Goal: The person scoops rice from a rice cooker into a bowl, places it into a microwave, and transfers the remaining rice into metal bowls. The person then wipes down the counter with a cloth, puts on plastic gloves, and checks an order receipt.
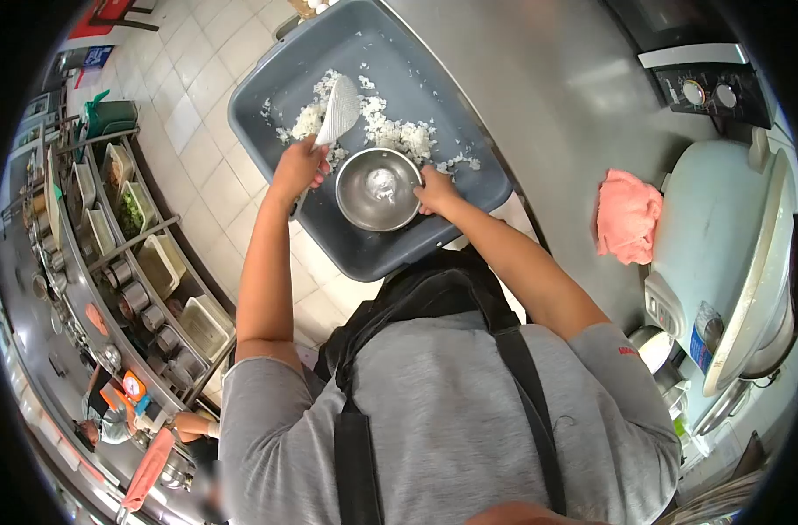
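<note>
My left hand (301, 171) is closed round the handle of a white rice paddle (341, 108), its broad blade pointing away from me over the rice. Cooked white rice (400, 133) lies in loose clumps across the bottom of a large grey plastic tub (456, 101). With my right hand (437, 191) I grip the rim of a round metal bowl (364, 203) at its right side. The bowl sits inside the near part of the tub, and its shiny inside shows no rice that I can make out.
A steel counter (521, 96) runs along the right, bearing a folded pink cloth (628, 216), a pale green lidded appliance (714, 236) and a black device with two knobs (710, 92). To the left stands a rack of food containers (161, 265); another person (110, 424) is beyond it.
</note>
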{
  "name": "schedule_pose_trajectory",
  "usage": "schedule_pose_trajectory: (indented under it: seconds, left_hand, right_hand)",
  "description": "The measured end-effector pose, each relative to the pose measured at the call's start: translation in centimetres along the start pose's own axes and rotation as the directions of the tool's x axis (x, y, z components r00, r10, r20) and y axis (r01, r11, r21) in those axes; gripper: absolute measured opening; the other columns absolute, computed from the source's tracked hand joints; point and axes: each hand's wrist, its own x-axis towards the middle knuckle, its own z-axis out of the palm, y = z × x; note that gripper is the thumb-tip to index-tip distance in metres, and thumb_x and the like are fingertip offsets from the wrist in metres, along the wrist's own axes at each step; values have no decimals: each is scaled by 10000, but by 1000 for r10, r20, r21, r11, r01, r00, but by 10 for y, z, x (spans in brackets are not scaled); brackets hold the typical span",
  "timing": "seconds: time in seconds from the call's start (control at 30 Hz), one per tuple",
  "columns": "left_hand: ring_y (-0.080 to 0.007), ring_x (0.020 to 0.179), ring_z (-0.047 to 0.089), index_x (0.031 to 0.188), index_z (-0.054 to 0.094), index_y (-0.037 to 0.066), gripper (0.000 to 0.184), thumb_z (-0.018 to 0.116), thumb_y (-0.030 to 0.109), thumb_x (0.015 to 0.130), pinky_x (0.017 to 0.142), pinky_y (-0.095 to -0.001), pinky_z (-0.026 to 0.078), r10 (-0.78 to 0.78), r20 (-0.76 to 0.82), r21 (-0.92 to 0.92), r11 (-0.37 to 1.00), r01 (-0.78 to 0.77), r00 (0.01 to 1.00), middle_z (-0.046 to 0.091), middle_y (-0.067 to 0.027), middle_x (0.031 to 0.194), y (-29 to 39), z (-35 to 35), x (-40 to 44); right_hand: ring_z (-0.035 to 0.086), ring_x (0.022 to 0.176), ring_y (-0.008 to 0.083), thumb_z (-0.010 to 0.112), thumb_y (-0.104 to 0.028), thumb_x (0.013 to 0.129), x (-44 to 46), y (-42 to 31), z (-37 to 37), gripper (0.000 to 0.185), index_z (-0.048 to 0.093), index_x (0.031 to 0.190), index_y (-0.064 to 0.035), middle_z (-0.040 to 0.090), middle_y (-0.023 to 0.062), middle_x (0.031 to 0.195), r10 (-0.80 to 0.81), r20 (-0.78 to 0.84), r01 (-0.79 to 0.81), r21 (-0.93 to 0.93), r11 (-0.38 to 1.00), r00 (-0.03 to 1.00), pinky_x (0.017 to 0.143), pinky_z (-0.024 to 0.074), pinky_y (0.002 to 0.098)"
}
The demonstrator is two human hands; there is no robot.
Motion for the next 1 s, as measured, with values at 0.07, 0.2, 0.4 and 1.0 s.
schedule_pose_trajectory:
  seconds: [0.07, 0.2, 0.4, 1.0]
  left_hand:
    - [-92, 489, 534, 1107, 594, 43, 240, 502, 187, 938, 449, -246, 448, 38, 3, -38, 999, -38, 999, 590, -34, 641, 6, -9, 8]
    - [-104, 536, 562, 1165, 584, 45, 285, 499, 156, 917, 479, -258, 458, 26, -134, 136, 991, -7, 991, 625, -48, 714, 3, -21, 29]
    - [-301, 1012, 629, 1282, 524, 134, 422, 485, 323, 906, 823, -423, 507, 301, 520, 475, 676, -564, 799, 618, -171, 1152, -10, 132, 18]
    - [-307, 1008, 634, 1079, 660, 160, 273, 536, 294, 876, 849, -432, 500, 56, 308, 741, 612, -277, 950, 655, -131, 1085, 16, 124, 46]
  right_hand:
    - [608, 453, 201, 604, -47, 795, -24, -13, 9, 231, 451, 963, -8, 588, 135, 675, -143, -114, 170, 275, 946, 983, 441, 510, 329]
    - [597, 533, 144, 593, 10, 783, -113, -18, -10, 225, 450, 954, -16, 569, 77, 724, -316, -222, 382, 395, 836, 922, 453, 452, 279]
    - [578, 768, 81, 588, 36, 805, -251, 28, -59, 208, 457, 960, -9, 561, 39, 865, -268, -443, 481, 485, 730, 855, 649, 489, 230]
    - [603, 612, 129, 602, 36, 829, -283, 34, -87, 222, 410, 912, -36, 595, 90, 786, -245, -634, 610, 454, 650, 733, 517, 531, 273]
